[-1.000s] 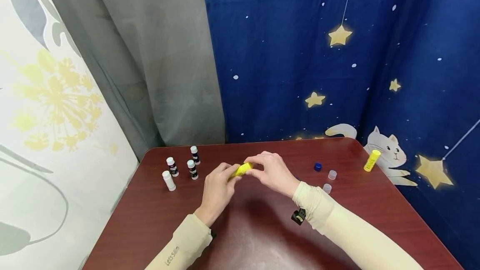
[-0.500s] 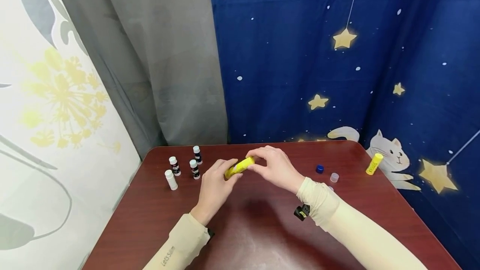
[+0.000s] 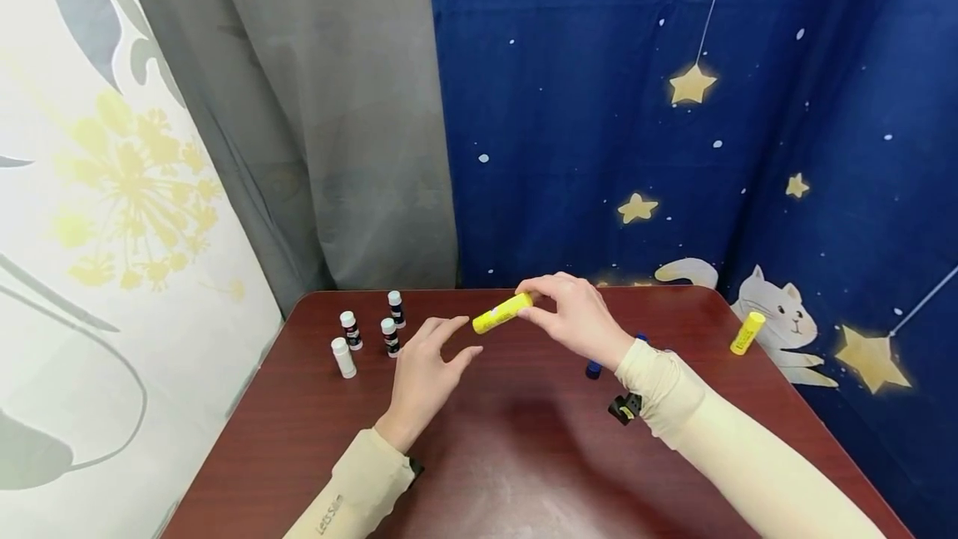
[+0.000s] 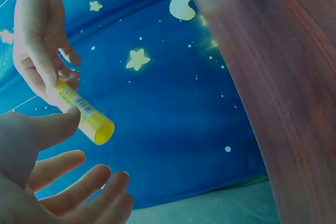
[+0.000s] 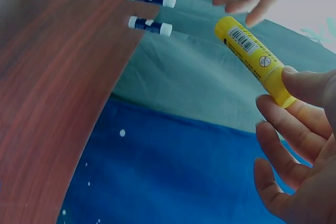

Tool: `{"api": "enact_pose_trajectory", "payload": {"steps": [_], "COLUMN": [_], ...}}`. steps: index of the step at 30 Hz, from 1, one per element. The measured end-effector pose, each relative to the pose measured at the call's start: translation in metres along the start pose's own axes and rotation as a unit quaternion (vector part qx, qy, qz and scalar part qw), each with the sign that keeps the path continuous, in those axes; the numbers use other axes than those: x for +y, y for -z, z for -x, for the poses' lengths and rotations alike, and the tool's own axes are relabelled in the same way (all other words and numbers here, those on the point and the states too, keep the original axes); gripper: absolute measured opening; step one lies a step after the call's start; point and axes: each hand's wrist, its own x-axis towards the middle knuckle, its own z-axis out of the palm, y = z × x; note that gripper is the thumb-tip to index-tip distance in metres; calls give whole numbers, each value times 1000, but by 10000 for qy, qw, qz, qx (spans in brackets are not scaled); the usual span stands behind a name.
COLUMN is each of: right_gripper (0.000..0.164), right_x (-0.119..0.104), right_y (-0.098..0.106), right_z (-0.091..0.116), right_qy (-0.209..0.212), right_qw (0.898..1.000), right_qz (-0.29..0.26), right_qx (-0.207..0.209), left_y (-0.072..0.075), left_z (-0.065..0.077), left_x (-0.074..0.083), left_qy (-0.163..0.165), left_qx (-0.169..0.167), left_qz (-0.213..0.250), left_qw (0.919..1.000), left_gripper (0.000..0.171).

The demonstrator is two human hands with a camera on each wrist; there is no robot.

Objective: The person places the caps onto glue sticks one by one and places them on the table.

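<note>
My right hand (image 3: 580,318) pinches one end of a yellow glue stick (image 3: 502,313) between thumb and fingers, holding it tilted above the table. A printed label with a barcode shows on the stick's side in the right wrist view. Just off its free end is my left hand (image 3: 422,377), thumb and fingers spread with nothing between them. In the left wrist view the left thumb overlaps the yellow tube. A second yellow glue stick (image 3: 748,333) stands upright near the table's right edge.
On the left stand several glue sticks: a plain white one (image 3: 343,358) and dark-labelled ones with white caps, such as the dark glue stick (image 3: 391,338). A dark blue piece (image 3: 594,370) lies beside my right wrist, partly hidden. Curtains hang behind the table (image 3: 479,481).
My left hand has let go of the yellow glue stick and its fingers have spread. My right hand has moved to the right with the stick, now covering the clear caps.
</note>
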Motion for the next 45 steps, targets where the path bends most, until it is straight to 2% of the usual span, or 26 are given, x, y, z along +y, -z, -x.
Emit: {"api": "enact_pose_trajectory", "payload": {"steps": [13, 28, 33, 40, 45], "right_gripper": [21, 25, 25, 25, 28], "right_x": [30, 74, 86, 105, 118], "right_y": [30, 78, 89, 108, 120], "right_z": [-1, 13, 20, 35, 44], "right_qy": [-458, -1015, -1096, -1222, -1339], "right_qw": [9979, 9895, 9878, 9796, 9757], "right_qz": [451, 993, 1050, 1544, 1672], "right_qx": [-74, -262, -357, -403, -453], "left_y": [0, 2, 3, 3, 3], "left_z": [3, 7, 8, 10, 10], "left_x": [-3, -6, -4, -5, -5], "left_qy": [-5, -7, 45, 93, 132], "left_qx": [-112, -145, -280, -337, -393], "left_qz": [40, 119, 161, 89, 120], "left_qw": [9999, 9998, 9995, 9993, 9991], "left_gripper": [55, 59, 58, 57, 57]}}
